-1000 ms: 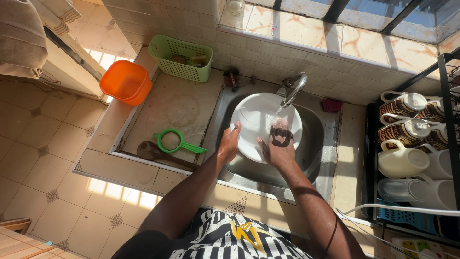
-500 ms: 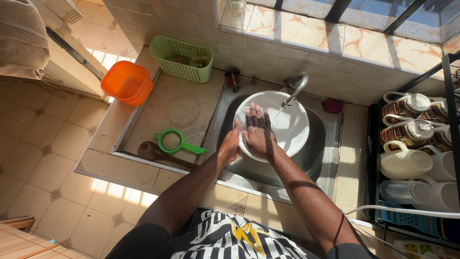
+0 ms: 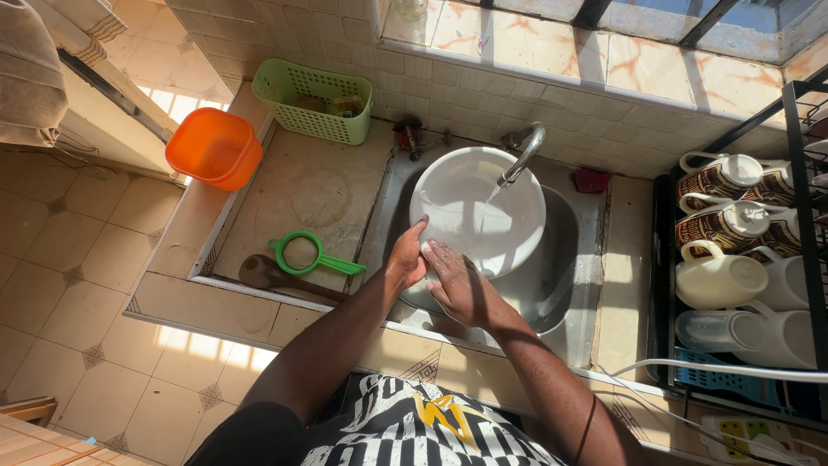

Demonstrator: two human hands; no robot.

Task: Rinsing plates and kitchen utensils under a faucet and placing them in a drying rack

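Head view, looking straight down: a large round white plate (image 3: 479, 210) is held tilted over the steel sink basin (image 3: 565, 267), under the curved chrome tap (image 3: 524, 151), from which a thin stream of water falls onto the plate's face. The left hand (image 3: 407, 259) grips the plate's lower left rim, fingers curled round the edge. The right hand (image 3: 461, 283) lies just beside it at the lower edge, fingers spread fairly flat against the plate's surface; whether it holds anything underneath cannot be told. Left of the sink, on the worn stone counter (image 3: 302, 185), lie a small green plastic strainer with a handle (image 3: 307, 254) and, touching it, a dark wooden spoon (image 3: 276, 278). Further back stand a light green plastic basket (image 3: 314, 100) against the tiled wall and an orange plastic tub (image 3: 214, 148) at the counter's corner. Right of the sink, a black wire rack (image 3: 793, 216) holds patterned mugs (image 3: 720, 177) and a cream jug (image 3: 720, 278).
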